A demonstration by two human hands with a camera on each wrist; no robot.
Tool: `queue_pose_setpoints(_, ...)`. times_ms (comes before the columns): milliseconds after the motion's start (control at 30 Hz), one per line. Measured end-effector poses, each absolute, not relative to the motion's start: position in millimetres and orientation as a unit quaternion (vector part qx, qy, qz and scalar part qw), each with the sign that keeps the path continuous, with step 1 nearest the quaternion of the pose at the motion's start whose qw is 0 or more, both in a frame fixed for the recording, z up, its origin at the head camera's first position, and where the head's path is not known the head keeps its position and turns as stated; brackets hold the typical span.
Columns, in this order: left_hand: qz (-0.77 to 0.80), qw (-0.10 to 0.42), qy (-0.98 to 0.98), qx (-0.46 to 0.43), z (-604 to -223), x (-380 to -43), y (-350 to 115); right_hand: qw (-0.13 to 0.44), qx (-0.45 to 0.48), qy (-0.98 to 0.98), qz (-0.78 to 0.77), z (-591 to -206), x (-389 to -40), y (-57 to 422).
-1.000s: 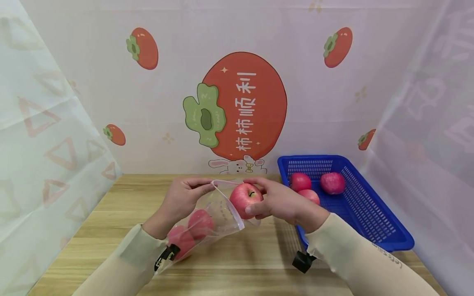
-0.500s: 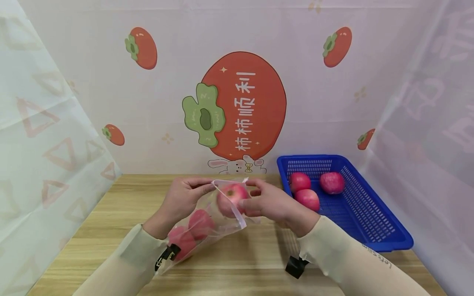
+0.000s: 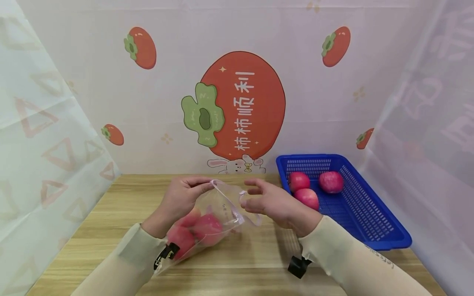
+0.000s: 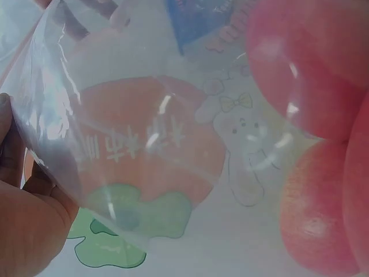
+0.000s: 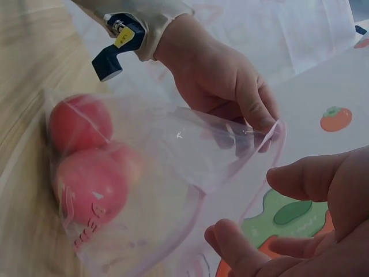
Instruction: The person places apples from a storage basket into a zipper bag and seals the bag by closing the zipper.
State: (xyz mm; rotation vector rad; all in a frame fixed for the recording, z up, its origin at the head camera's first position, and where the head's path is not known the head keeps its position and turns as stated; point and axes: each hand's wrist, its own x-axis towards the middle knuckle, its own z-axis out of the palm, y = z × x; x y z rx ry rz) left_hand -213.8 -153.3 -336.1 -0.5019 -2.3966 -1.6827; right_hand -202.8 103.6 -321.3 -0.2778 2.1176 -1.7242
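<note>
The left hand's (image 3: 181, 198) fingers pinch the far rim of the clear bag (image 3: 211, 218), holding its mouth open toward the right. The right hand (image 3: 272, 202) hovers just beside that mouth, fingers released and holding nothing. The bag slants down to the near left on the worktop (image 3: 237, 263), apples (image 3: 201, 228) at its bottom. Three more apples sit in the blue basket (image 3: 370, 222), far right.

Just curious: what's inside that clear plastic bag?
Red apples lie inside the clear bag; the head view suggests three, overlapping, so the count is unsure.
</note>
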Motion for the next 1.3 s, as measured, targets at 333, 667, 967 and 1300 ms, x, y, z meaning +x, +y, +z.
queue_pose_setpoints(333,-0.562,0.083,-0.805,-0.171,-334.6,-213.1,-153.4,0.192,-0.085,0.753,-0.624,-322.2,-203.8,108.0)
queue_pose_setpoints(667,-0.562,0.082,-0.804,-0.177,-335.6,-214.1,-153.3,0.201,-0.087,0.738,-0.639,-321.5,-209.6,125.7)
queue_pose_setpoints(967,-0.560,0.080,-0.806,-0.174,-333.9,-212.2,-153.6,0.174,-0.052,0.732,-0.656,-310.7,-237.3,184.6)
queue_pose_setpoints(1300,-0.563,0.081,-0.803,-0.177,-333.4,-212.0,-154.0,0.202,0.060,0.757,-0.618,-312.2,-273.6,270.0)
